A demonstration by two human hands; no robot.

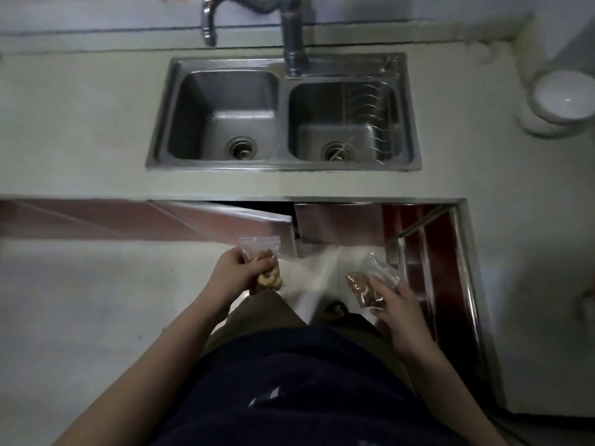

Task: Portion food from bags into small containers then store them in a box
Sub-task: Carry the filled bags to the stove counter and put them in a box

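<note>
**A kitchen counter ahead, two bags of food held over bare floor**

A pale stone counter (80, 123) with a double stainless steel sink (283, 169) and a grey metal tap (293, 37) runs across the view, and the person stands back from it on a light floor.

The small clear zip bag of pale curled nuts (262, 268) sits in the left hand (235, 275), whose fingers are closed tightly round its lower half, with the zip strip standing free above. The second clear bag, of brown nuts (365, 289), lies tilted across the fingers of the right hand (401, 305). They curl only partly round one side of it, a looser hold.

Both bags hang over the floor, well short of the counter. The seals are too blurred to read, so I cannot tell whether either is shut.

- An unsealed bag, squeezed or tipped, would likely shed nuts onto the floor (the right one looks likelier to slip)
- The dark red cabinet door (428, 252) stands open just beside the right hand, so a swing of the arm could knock it
- No small containers or box show here; a white round bowl (563, 98) sits far right
</note>
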